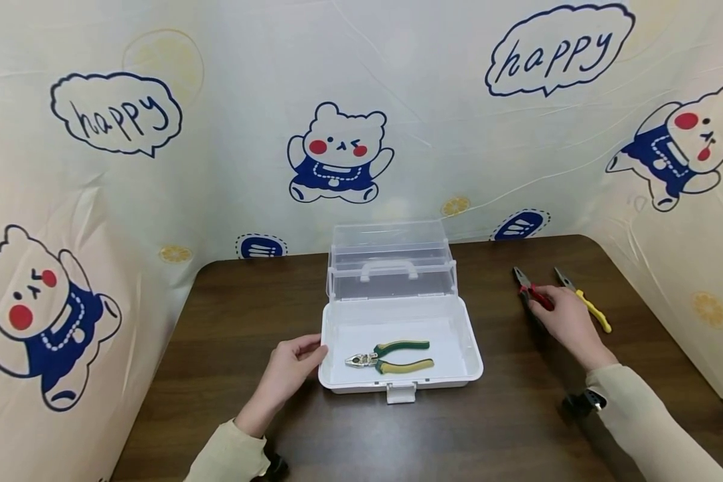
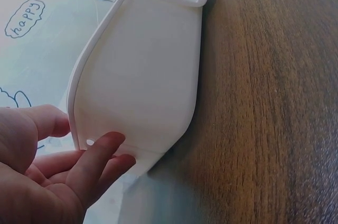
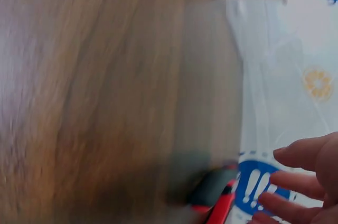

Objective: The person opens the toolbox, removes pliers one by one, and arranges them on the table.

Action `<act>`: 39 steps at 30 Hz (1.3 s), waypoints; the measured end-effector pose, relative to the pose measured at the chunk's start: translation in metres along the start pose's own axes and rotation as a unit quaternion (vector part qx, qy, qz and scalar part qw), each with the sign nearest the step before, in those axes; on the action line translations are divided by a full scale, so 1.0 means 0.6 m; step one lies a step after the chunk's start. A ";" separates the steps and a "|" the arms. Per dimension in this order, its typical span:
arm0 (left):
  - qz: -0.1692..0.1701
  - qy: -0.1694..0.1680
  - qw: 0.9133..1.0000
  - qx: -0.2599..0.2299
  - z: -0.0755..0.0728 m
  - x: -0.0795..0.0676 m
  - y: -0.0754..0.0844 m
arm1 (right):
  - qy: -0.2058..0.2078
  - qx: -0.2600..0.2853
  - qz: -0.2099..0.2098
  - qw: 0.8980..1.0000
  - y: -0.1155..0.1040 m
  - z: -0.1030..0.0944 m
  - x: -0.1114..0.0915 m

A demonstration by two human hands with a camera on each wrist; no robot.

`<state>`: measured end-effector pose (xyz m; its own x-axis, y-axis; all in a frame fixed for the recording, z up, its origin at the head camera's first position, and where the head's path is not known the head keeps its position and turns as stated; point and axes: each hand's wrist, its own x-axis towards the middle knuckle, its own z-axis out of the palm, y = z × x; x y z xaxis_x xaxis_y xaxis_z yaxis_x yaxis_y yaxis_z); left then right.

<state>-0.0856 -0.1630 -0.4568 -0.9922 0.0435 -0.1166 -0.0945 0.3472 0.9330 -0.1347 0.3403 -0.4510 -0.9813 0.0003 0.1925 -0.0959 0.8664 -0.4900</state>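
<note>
A white toolbox stands on the table with its clear lid raised. My left hand holds its left end, thumb at the rim and fingers against the outer wall. Inside lie combination pliers with green and yellow handles, their jaws to the left. On the right, my right hand reaches over red-and-black pliers, overlapping their red handle in the head view. In the right wrist view its fingers are spread loosely beside the pliers' handles.
Yellow-handled long-nose pliers lie just right of the right hand. The box's front latch hangs down. Behind the brown table hangs a cloth printed with bears.
</note>
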 end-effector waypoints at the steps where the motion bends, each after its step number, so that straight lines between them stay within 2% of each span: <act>1: 0.000 0.000 1.000 -0.003 0.000 0.000 0.000 | 0.001 0.008 -0.006 1.000 -0.009 -0.002 -0.002; 7: -0.003 0.000 1.000 -0.005 -0.002 0.002 0.000 | -0.013 0.036 -0.021 0.999 -0.059 -0.010 -0.008; 15: -0.001 -0.001 1.000 -0.008 -0.003 0.004 -0.002 | -0.030 0.034 -0.049 0.998 -0.115 -0.011 -0.012; 30: -0.006 -0.004 1.000 -0.018 -0.003 -0.001 0.000 | -0.065 0.064 -0.096 0.991 -0.195 -0.003 -0.026; 39: -0.005 -0.002 1.000 -0.017 0.000 -0.002 -0.002 | -0.087 0.075 -0.145 0.983 -0.234 0.008 -0.027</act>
<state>-0.0843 -0.1634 -0.4577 -0.9910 0.0445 -0.1265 -0.1063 0.3150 0.9431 -0.1059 0.2165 -0.3893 -0.9212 -0.3334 0.2006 -0.3872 0.7337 -0.5584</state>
